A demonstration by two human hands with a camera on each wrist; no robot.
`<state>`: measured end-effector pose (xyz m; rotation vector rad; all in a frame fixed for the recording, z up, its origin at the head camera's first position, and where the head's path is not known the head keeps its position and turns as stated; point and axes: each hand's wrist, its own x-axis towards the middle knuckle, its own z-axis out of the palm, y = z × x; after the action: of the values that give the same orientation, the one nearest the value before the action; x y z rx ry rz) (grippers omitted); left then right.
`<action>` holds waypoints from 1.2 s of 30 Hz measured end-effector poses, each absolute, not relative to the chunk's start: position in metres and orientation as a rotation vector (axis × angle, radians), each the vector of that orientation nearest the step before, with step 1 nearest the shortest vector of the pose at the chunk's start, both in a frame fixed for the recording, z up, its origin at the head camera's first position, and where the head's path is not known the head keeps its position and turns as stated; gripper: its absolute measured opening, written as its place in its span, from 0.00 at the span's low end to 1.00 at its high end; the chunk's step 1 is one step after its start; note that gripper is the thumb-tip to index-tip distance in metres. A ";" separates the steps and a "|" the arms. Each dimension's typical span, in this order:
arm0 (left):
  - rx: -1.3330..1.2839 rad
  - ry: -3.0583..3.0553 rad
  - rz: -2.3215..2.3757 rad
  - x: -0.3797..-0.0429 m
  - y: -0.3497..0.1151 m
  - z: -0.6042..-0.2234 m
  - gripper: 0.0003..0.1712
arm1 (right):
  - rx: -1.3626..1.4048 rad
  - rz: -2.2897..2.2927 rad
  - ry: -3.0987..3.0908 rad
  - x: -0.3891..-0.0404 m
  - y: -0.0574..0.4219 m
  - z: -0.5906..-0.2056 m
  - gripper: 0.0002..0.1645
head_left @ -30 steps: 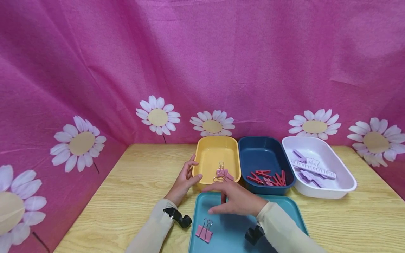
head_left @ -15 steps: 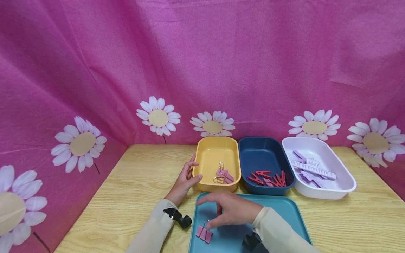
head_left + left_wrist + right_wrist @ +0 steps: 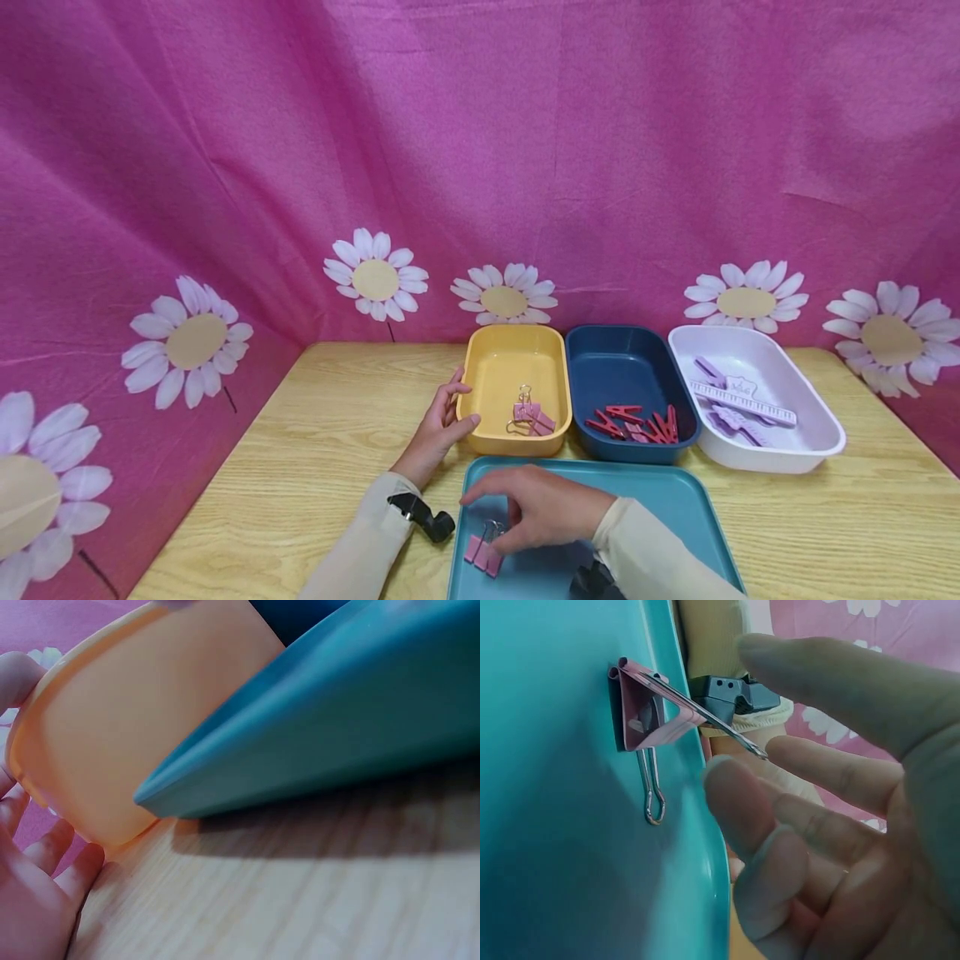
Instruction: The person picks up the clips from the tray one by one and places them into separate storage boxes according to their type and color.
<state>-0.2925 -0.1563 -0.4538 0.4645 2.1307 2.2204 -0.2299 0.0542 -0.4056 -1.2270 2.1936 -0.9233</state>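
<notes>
My left hand (image 3: 435, 429) holds the yellow bin (image 3: 513, 358) at its near left corner, index finger over the rim and other fingers along the outer wall. Inside that bin lie pink binder clips (image 3: 542, 421) with wire handles. Another pink binder clip (image 3: 478, 555) stands on the teal tray (image 3: 622, 479), its wire handles sticking out. My right hand (image 3: 551, 504) hovers over the tray, thumb and fingers spread apart close to this clip. In the right wrist view, a wire handle (image 3: 731, 735) points into the gap between thumb and fingers, with nothing gripped.
A navy bin (image 3: 618, 375) with red clothespins (image 3: 622, 411) stands right of the yellow one. Beyond it, a white bin (image 3: 813, 417) contains lilac clips (image 3: 742, 402). The wooden table (image 3: 300, 467) reaches back to a pink flowered cloth (image 3: 480, 167).
My right hand has come back from the yellow bin's near edge and lowered over the tray, toward the lone binder clip. The left hand has stayed on the yellow bin.
</notes>
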 end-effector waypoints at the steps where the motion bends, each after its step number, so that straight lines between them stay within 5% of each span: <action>1: 0.465 2.132 2.215 -0.290 -0.156 -0.450 0.29 | -1.235 -0.913 2.191 -0.230 0.054 -0.406 0.30; 25: 0.499 2.148 2.271 -0.301 -0.157 -0.469 0.27 | -1.433 -0.744 2.130 -0.223 0.048 -0.415 0.24; 36: 0.470 2.126 2.227 -0.283 -0.154 -0.444 0.28 | -1.478 -0.723 2.118 -0.223 0.047 -0.418 0.22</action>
<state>-0.2834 -0.1541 -0.4441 0.4703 2.1256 2.2265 -0.2233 0.0466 -0.4183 -1.4785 2.1179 -0.7234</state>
